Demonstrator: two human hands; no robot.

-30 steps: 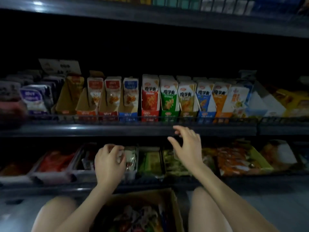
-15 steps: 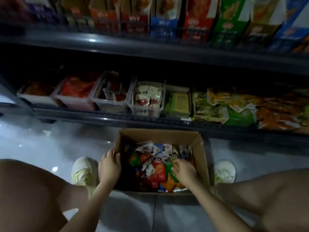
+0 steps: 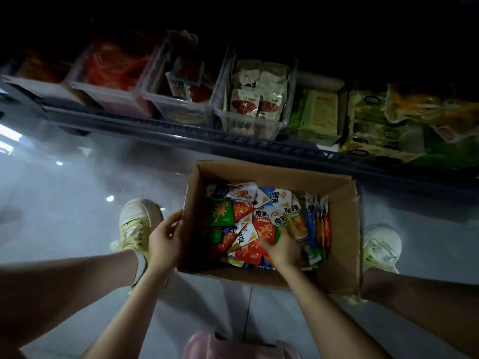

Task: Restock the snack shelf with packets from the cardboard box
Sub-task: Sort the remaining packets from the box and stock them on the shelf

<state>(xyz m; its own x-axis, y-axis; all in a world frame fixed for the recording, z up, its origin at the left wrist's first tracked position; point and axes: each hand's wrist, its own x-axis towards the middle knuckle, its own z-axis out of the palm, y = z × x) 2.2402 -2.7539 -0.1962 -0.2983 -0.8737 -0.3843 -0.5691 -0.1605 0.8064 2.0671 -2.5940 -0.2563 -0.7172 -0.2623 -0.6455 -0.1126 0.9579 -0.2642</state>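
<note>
Your packets (image 3: 248,218) lie in a loose, mixed heap inside the cardboard box (image 3: 272,174), which sits on the floor (image 3: 77,208) just in front of the bottom shelf (image 3: 181,136). Your left grip (image 3: 166,242) holds the box's left wall with fingers curled at the rim. That looks like a sound way to steady thin card that could slide on such a smooth floor. Your right grip (image 3: 283,248) is down among the packets at the near side with its fingertips buried, so I cannot tell whether it has closed on one. Treat these as light, soft foil sachets. They look glossy and are probably slippery, so they may slide off each other if you pinch a single corner. Take them across the flat faces, thumb on one side and fingers on the other. Or gather a small stack from the ones standing on edge along the right wall, since those are lined up. Squeeze gently, because the contents may crush or a seam may give. The clear bin (image 3: 259,129) on the shelf holds white-and-red sachets and appears to have room on top.
</note>
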